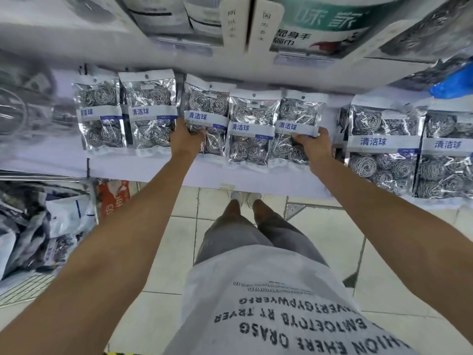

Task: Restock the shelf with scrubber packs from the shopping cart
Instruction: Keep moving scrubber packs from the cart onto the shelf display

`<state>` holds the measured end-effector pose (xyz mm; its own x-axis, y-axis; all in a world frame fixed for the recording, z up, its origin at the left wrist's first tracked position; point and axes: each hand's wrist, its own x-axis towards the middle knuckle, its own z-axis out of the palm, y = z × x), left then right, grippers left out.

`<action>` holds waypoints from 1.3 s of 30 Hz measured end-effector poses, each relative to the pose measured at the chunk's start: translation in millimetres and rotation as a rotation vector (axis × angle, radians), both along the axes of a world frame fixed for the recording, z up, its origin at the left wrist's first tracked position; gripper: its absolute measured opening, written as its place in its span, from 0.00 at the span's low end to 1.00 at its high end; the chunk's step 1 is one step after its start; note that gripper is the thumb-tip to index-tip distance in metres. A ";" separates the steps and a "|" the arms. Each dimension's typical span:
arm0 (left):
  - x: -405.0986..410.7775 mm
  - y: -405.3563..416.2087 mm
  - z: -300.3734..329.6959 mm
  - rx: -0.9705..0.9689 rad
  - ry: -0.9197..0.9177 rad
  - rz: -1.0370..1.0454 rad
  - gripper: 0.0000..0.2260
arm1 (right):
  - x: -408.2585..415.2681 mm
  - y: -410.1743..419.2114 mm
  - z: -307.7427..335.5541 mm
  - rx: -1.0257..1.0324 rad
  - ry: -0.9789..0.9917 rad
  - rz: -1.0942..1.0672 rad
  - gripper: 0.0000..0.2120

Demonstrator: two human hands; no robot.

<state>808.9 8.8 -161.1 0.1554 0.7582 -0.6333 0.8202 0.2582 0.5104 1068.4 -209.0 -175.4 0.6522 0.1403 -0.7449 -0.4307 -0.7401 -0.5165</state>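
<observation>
Both hands are up at the shelf point(153, 170). The left hand point(188, 139) grips one scrubber pack point(204, 116). The right hand point(313, 147) grips another pack point(297, 129).

A shop aisle: stocked white shelf point(153, 167), price-tag strips point(303, 58), wire cart point(30, 285).

A: The left hand point(188, 138) covers the lower left of one silver steel-wool scrubber pack point(206, 112); its fingertips are out of sight.
B: The wire shopping cart point(30, 285) runs off the left edge, its bagged goods blurred.
A: The small handwriting on the white paper tags point(231, 21) up top can't be read.
</observation>
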 end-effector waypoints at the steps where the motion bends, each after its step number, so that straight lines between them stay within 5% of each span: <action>1: 1.0 -0.2 4.9 -0.002 0.008 -0.002 0.33 | 0.4 2.3 1.3 0.001 -0.006 0.008 0.30; 7: -2.0 -3.0 20.2 0.082 0.027 -0.068 0.38 | -2.2 3.3 27.9 -0.104 -0.167 0.204 0.43; 16: -37.5 -33.7 81.7 0.198 0.054 -0.188 0.18 | -50.9 22.2 116.8 0.038 -0.419 0.848 0.24; 20: -65.1 -60.2 113.8 0.266 0.074 -0.140 0.19 | -82.1 42.3 149.1 0.139 -0.481 1.152 0.23; 28: -150.5 -148.5 155.8 0.442 0.197 0.156 0.21 | -161.5 67.7 193.5 0.361 -0.595 1.629 0.23; 32: -189.1 -193.2 167.0 0.477 0.261 0.301 0.17 | -201.7 69.3 201.9 0.446 -0.548 1.758 0.30; 39: -259.2 -245.2 171.7 0.455 0.318 0.611 0.18 | -280.3 80.0 195.8 0.548 -0.555 1.987 0.26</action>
